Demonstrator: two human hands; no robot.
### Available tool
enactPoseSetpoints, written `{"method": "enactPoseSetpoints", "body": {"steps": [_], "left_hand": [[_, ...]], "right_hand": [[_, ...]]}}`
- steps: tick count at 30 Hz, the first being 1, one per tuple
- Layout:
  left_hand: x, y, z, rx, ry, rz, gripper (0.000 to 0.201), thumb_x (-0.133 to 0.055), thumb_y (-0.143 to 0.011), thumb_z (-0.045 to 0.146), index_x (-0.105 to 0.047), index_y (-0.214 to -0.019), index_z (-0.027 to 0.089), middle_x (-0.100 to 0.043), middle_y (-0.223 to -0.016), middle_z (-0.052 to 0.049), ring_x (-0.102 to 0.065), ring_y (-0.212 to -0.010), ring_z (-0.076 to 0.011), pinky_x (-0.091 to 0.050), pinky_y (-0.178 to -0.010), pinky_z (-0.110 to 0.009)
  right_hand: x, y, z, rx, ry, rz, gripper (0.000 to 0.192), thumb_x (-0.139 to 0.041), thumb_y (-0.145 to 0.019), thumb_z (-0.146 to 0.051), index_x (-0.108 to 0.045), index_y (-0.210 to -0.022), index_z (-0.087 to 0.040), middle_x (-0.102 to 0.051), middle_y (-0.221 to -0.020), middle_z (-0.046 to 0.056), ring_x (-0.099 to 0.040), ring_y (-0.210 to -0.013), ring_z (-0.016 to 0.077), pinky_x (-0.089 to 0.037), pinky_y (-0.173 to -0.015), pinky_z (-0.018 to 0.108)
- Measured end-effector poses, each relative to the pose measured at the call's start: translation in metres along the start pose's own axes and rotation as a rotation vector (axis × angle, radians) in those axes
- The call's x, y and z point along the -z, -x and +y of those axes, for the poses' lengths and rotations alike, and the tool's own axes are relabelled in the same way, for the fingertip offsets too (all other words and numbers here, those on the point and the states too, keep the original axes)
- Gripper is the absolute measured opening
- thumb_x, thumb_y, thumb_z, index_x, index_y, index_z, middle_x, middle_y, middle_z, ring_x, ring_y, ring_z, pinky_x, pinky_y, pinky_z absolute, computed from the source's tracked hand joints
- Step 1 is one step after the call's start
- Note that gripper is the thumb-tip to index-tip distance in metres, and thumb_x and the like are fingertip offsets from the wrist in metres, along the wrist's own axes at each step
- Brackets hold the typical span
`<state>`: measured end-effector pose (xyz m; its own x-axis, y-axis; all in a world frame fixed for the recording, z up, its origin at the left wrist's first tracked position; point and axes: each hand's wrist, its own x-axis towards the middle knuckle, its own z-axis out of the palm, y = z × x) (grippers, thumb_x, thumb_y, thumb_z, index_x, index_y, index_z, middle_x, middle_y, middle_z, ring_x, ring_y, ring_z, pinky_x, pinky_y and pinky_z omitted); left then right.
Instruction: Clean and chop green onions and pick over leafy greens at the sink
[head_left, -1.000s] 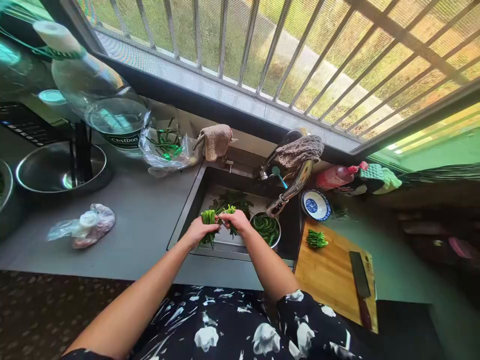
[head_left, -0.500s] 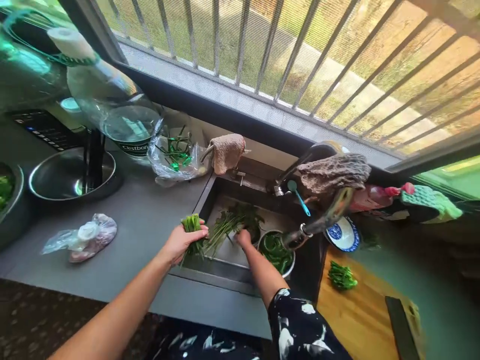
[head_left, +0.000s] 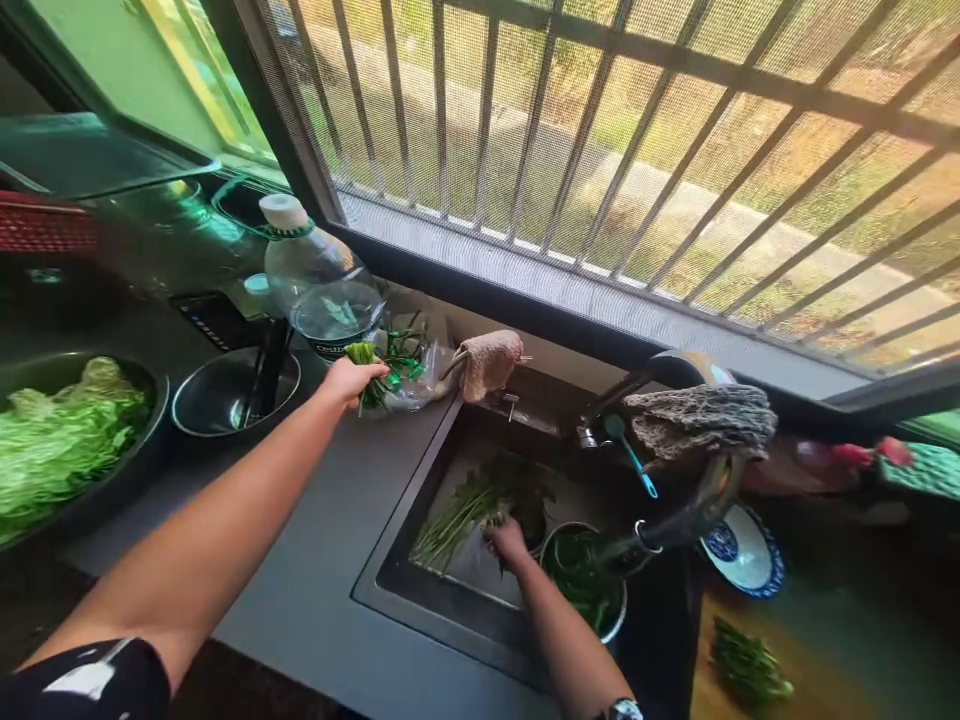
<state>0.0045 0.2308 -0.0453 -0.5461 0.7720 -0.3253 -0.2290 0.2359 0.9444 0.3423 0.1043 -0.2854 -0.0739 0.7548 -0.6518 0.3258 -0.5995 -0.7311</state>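
Observation:
My left hand (head_left: 354, 380) is closed around a short bunch of green stems (head_left: 362, 354), held up beside the clear plastic bag (head_left: 427, 375) that contains green stem pieces. Down in the sink (head_left: 412, 592), my right hand (head_left: 510, 543) grips at the leafy greens (head_left: 469, 505), whose long stems fan out to the left; its fingertips are partly hidden. Just right of that hand stands a round bowl (head_left: 621, 610) of dark green vegetables in water, under the faucet (head_left: 675, 520).
At left are a large pot of lettuce (head_left: 67, 450), a metal bowl (head_left: 187, 405) and a big water bottle (head_left: 315, 265). On the right lie a blue-rimmed dish (head_left: 750, 550) and a cutting board (head_left: 720, 690) with cut greens (head_left: 746, 660). Cloths (head_left: 491, 365) hang behind the sink.
My left hand has carried the stem bunch from the sink's left edge up and left to the plastic bag. My right hand stays in the sink. The view has turned left.

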Motion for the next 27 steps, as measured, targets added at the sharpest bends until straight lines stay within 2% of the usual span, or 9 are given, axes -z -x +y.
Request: {"method": "enactPoseSetpoints", "body": {"steps": [3, 5, 8, 11, 14, 17, 22, 27], "left_hand": [[0.001, 0.033, 0.001, 0.106, 0.098, -0.071, 0.019, -0.068, -0.062, 0.006, -0.057, -0.077, 0.01, -0.061, -0.059, 0.003, -0.056, -0.057, -0.01, -0.045, -0.059, -0.021], [-0.005, 0.064, -0.004, 0.142, 0.143, -0.174, 0.025, -0.069, -0.06, 0.006, -0.059, -0.082, 0.011, -0.064, -0.066, 0.001, -0.059, -0.059, -0.0112, -0.048, -0.061, -0.023], [-0.016, 0.115, -0.024, 0.292, 0.226, -0.39, 0.03, -0.067, -0.06, 0.009, -0.063, -0.089, 0.013, -0.066, -0.073, -0.003, -0.064, -0.065, -0.0149, -0.051, -0.062, -0.026], [-0.026, 0.161, -0.05, 0.404, 0.313, -0.526, 0.039, -0.068, -0.059, 0.009, -0.065, -0.097, 0.017, -0.066, -0.08, -0.002, -0.066, -0.07, -0.0162, -0.053, -0.068, -0.029], [-0.034, 0.195, -0.07, 0.404, 0.266, -0.61, 0.047, -0.075, -0.057, 0.011, -0.065, -0.102, 0.018, -0.066, -0.082, -0.001, -0.066, -0.071, -0.0162, -0.053, -0.069, -0.028], [-0.039, 0.216, -0.081, 0.409, 0.199, -0.671, 0.05, -0.08, -0.054, 0.013, -0.064, -0.101, 0.016, -0.068, -0.084, -0.003, -0.068, -0.075, -0.0196, -0.053, -0.072, -0.03], [-0.041, 0.236, -0.086, 0.474, 0.201, -0.639, 0.044, -0.081, -0.053, 0.014, -0.064, -0.094, 0.016, -0.071, -0.091, -0.009, -0.068, -0.085, -0.0242, -0.053, -0.076, -0.032], [-0.045, 0.249, -0.094, 0.406, 0.099, -0.648, 0.042, -0.082, -0.053, 0.021, -0.067, -0.092, 0.017, -0.071, -0.093, -0.009, -0.068, -0.08, -0.0234, -0.052, -0.068, -0.03]], "right_hand": [[0.008, 0.025, -0.01, -0.001, -0.307, 0.007, 0.025, -0.071, -0.053, -0.025, -0.051, -0.068, -0.021, -0.048, -0.051, -0.005, -0.042, -0.044, 0.0095, -0.032, -0.043, 0.021], [0.012, 0.043, -0.025, -0.034, -0.503, -0.043, 0.032, -0.074, -0.051, -0.03, -0.051, -0.071, -0.02, -0.049, -0.052, -0.006, -0.04, -0.042, 0.0074, -0.03, -0.041, 0.019], [0.02, 0.07, -0.057, -0.123, -0.717, -0.216, 0.036, -0.075, -0.052, -0.033, -0.053, -0.077, -0.019, -0.053, -0.057, -0.005, -0.038, -0.038, 0.0054, -0.025, -0.039, 0.017], [0.03, 0.099, -0.09, -0.113, -0.851, -0.321, 0.034, -0.073, -0.056, -0.027, -0.054, -0.083, -0.019, -0.056, -0.059, -0.004, -0.036, -0.036, 0.0036, -0.022, -0.039, 0.017], [0.041, 0.125, -0.113, -0.074, -0.856, -0.339, 0.033, -0.072, -0.058, -0.023, -0.051, -0.082, -0.02, -0.054, -0.057, -0.005, -0.036, -0.036, 0.0038, -0.022, -0.039, 0.016], [0.054, 0.145, -0.127, -0.059, -0.827, -0.381, 0.033, -0.073, -0.057, -0.021, -0.048, -0.08, -0.02, -0.052, -0.055, -0.005, -0.038, -0.037, 0.0047, -0.021, -0.038, 0.016], [0.07, 0.165, -0.127, -0.128, -0.835, -0.439, 0.027, -0.071, -0.058, -0.018, -0.052, -0.076, -0.016, -0.057, -0.063, 0.0, -0.044, -0.044, 0.005, -0.02, -0.039, 0.014], [0.066, 0.175, -0.124, -0.09, -0.677, -0.321, 0.023, -0.072, -0.053, -0.015, -0.059, -0.072, -0.013, -0.053, -0.056, -0.002, -0.043, -0.043, 0.0059, -0.022, -0.039, 0.017]]}}
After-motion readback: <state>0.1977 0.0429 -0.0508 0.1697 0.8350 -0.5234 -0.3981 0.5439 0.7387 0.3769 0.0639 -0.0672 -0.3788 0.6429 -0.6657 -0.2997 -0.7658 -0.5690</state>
